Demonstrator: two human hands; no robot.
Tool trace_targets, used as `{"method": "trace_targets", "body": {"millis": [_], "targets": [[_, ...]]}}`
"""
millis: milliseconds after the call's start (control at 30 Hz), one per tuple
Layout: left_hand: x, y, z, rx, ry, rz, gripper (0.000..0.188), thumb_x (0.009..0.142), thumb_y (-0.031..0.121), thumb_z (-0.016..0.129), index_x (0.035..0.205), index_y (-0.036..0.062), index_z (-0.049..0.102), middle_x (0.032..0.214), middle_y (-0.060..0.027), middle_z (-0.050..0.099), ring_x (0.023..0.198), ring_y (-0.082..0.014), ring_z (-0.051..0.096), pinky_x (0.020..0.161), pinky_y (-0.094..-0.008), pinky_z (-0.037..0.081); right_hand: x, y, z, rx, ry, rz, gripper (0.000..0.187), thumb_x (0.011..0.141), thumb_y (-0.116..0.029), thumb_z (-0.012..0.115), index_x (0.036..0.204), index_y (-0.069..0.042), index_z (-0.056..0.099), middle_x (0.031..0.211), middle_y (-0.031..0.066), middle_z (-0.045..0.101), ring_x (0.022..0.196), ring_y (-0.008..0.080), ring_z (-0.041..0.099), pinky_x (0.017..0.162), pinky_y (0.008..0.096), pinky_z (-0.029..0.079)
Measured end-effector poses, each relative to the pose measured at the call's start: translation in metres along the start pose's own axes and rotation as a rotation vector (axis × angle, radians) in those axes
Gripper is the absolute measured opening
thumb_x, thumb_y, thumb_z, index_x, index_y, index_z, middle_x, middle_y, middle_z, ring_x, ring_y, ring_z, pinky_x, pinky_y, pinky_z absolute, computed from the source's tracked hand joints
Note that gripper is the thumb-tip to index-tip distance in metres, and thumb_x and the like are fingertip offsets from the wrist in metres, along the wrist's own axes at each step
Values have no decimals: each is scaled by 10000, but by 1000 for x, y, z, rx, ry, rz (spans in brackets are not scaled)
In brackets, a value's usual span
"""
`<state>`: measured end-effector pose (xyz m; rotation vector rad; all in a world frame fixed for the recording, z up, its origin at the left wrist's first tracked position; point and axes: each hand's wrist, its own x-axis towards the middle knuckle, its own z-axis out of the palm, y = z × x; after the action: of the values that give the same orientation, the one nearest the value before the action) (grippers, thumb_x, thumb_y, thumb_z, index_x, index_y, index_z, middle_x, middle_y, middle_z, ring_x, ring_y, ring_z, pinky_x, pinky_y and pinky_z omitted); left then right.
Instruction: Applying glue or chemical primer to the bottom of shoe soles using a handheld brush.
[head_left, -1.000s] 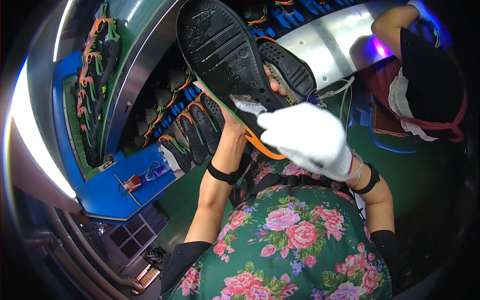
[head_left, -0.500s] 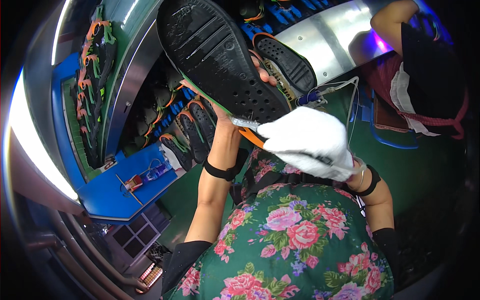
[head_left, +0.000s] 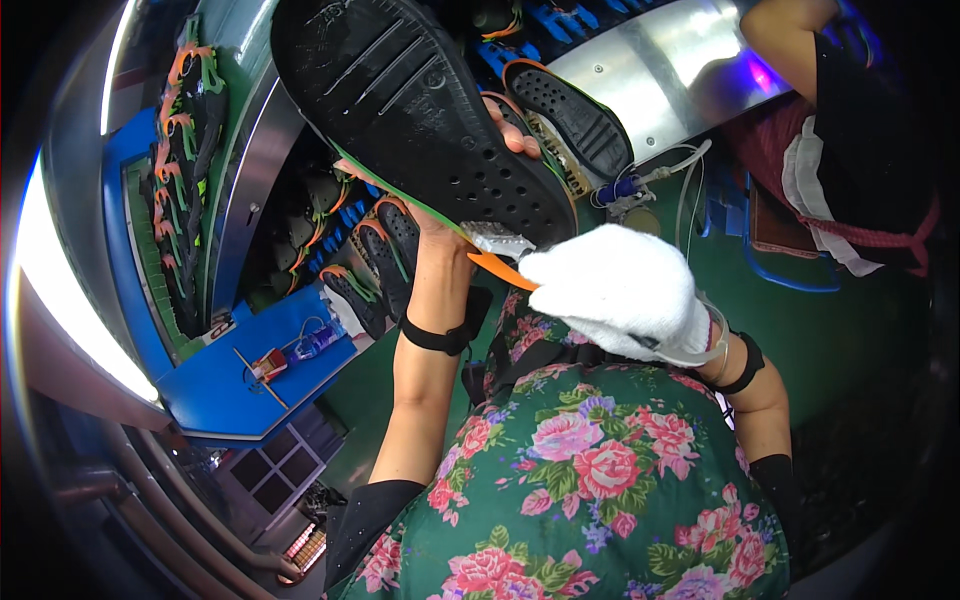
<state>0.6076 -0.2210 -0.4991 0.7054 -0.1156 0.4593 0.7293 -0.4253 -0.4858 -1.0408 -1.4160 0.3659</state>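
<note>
My left hand [head_left: 440, 235] holds a black shoe [head_left: 420, 120] up close to the camera, sole facing me, with my fingertips curled over its far edge. The sole has grooves, small holes and a green and orange rim. My right hand [head_left: 620, 290], in a white glove, grips a small brush [head_left: 498, 252] with an orange handle. Its pale bristles touch the lower edge of the sole, next to my left palm.
A second black shoe [head_left: 570, 120] lies sole-up on the metal table [head_left: 680, 60] beyond. Rows of black and orange shoes [head_left: 370, 250] fill the racks at left. A blue shelf [head_left: 250, 390] carries small items. Another person [head_left: 850, 140] stands at the upper right.
The shoe has swung up and to the left. The gloved hand has stayed almost in place, and the brush now shows at the sole's lower edge.
</note>
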Motion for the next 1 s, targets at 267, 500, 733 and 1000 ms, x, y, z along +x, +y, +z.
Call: {"method": "trace_targets", "body": {"millis": [267,500,733,1000], "targets": [[2,-5,6,-88,143,55,1322,629,1070,366,1281,-65,552,1073,-204,651,1023,-365,695,940,-500,571,-4,-2,-2,-1,28,14,326,764,-45,813,1081,-117,795,1094,94,777,888,267,743,761,348,590],[13,-3,3,-81,26,28,1345,587,1083,404,1286,-56,555,1046,-230,682,1062,-357,679,993,-481,531,-4,-3,-10,73,51,101,315,777,-51,821,1085,-110,789,1093,87,778,882,268,739,756,356,594],[19,-2,1,69,-12,41,977,851,833,556,1279,-46,569,1055,-240,689,1066,-344,687,1001,-462,528,-4,-5,-10,174,79,150,285,777,-34,809,1057,-78,788,1083,107,779,883,270,740,754,362,596],[27,0,-6,95,-43,51,912,894,786,557,1243,-56,598,1118,-164,647,1035,-337,701,970,-457,539,-9,-3,-14,65,65,101,272,777,-29,809,1043,-81,784,1079,106,778,876,278,744,769,365,603]]}}
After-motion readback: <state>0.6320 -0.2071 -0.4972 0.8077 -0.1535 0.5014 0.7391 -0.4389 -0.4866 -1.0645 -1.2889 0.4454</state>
